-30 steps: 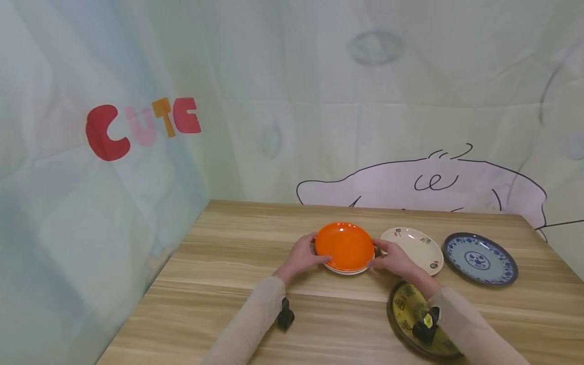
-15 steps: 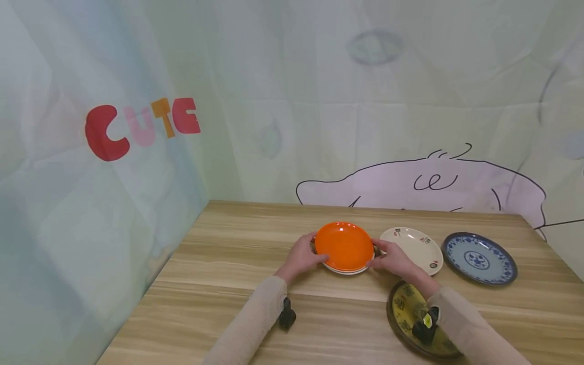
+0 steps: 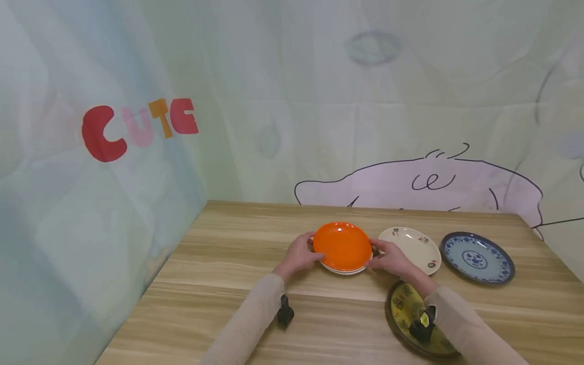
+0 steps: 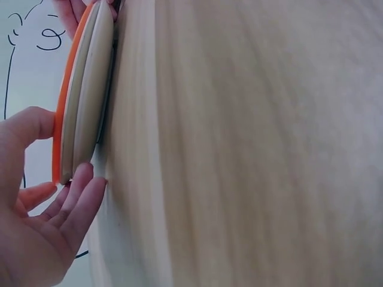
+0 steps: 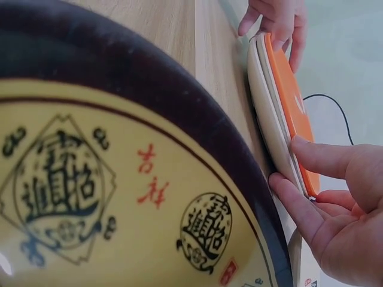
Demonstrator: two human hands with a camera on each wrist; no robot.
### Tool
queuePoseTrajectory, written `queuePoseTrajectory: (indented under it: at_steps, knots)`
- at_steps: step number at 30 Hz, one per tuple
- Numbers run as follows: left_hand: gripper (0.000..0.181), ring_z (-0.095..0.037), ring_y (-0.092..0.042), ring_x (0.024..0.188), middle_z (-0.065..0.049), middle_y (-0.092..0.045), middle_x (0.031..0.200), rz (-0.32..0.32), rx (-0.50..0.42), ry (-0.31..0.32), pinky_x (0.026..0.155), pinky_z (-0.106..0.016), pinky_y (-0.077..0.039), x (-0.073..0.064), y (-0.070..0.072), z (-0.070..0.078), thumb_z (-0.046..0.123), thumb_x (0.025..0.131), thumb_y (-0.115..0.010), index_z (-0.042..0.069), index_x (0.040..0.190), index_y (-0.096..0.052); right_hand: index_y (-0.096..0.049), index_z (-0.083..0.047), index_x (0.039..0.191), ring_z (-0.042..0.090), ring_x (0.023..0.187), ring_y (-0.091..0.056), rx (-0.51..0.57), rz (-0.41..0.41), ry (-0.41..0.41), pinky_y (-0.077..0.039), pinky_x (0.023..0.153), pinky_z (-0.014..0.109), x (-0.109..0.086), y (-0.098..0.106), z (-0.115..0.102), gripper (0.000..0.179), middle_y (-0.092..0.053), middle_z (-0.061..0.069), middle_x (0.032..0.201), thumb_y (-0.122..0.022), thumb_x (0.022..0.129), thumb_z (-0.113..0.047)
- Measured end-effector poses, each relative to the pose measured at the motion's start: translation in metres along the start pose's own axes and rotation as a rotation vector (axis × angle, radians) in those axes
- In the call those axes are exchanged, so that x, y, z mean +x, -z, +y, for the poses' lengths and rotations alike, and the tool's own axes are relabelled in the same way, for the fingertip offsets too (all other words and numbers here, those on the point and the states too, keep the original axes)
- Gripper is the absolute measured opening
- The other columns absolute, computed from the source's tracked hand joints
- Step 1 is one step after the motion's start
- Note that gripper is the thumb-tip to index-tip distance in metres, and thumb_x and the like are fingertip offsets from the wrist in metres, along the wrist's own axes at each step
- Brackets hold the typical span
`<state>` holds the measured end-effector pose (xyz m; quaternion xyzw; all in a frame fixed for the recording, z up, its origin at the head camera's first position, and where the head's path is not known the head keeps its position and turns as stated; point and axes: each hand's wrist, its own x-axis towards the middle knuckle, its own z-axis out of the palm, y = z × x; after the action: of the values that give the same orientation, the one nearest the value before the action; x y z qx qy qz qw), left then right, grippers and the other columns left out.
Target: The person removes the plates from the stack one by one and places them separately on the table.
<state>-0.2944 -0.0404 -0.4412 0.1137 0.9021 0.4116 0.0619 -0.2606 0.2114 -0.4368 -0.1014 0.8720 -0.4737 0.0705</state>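
Observation:
An orange plate (image 3: 342,246) tops a small stack near the middle of the table. Beneath it are two pale plates (image 4: 90,89), and a thin dark edge (image 4: 106,104) shows below those in the left wrist view. My left hand (image 3: 298,257) grips the stack's left side, thumb on the orange rim and fingers at the lower edge. On the opposite side my right hand (image 3: 393,259) holds it the same way, its thumb against the orange plate and its forefinger along the pale plates' edge.
Right of the stack lie a cream plate (image 3: 412,249) with small motifs and a blue patterned plate (image 3: 478,258). Under my right forearm sits a yellow plate (image 3: 405,310) with a dark rim. Wood-grain table (image 3: 219,243) extends left; printed cloth (image 3: 255,101) hangs behind.

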Motion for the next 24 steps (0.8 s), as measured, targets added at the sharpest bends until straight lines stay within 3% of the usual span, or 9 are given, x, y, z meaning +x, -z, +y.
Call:
queuePoseTrajectory:
  at_steps: [5, 10, 18, 24]
  knots:
    - [0.06, -0.016, -0.052, 0.064, -0.009, -0.054, 0.1, -0.004, -0.064, 0.022, 0.054, -0.023, -0.049, 0.001, 0.002, 0.001, 0.01, 0.075, -0.068, 0.005, 0.131, -0.045, -0.036, 0.016, 0.129, 0.021, 0.093, -0.055, 0.015, 0.004, 0.011, -0.052, 0.079, 0.028, 0.0, 0.0, 0.001, 0.069, -0.038, 0.032, 0.132, -0.072, 0.074, -0.005]
    - [0.06, -0.015, -0.054, 0.06, -0.011, -0.053, 0.102, 0.001, -0.13, 0.051, 0.053, -0.024, -0.051, 0.002, 0.003, -0.001, 0.007, 0.074, -0.066, 0.005, 0.13, -0.045, -0.036, 0.017, 0.128, 0.011, 0.068, -0.053, 0.014, -0.001, 0.027, -0.051, 0.062, 0.021, -0.002, 0.0, -0.002, 0.071, -0.04, 0.034, 0.128, -0.073, 0.073, -0.009]
    - [0.052, -0.016, -0.058, 0.062, -0.016, -0.057, 0.1, 0.004, -0.32, 0.082, 0.058, -0.026, -0.055, 0.004, 0.01, -0.005, 0.001, 0.074, -0.064, 0.002, 0.124, -0.051, -0.036, 0.017, 0.128, 0.015, 0.077, -0.054, -0.013, 0.015, -0.015, -0.05, 0.067, 0.019, 0.002, -0.004, -0.002, 0.068, -0.042, 0.032, 0.129, -0.071, 0.074, -0.003]
    - [0.049, -0.016, -0.061, 0.065, -0.016, -0.061, 0.099, -0.014, -0.365, 0.103, 0.061, -0.027, -0.056, 0.006, 0.013, -0.007, 0.0, 0.075, -0.064, 0.001, 0.123, -0.053, -0.039, 0.016, 0.127, 0.018, 0.079, -0.055, -0.041, 0.036, -0.008, -0.051, 0.068, 0.022, 0.001, -0.004, -0.002, 0.066, -0.047, 0.031, 0.125, -0.072, 0.073, -0.002]
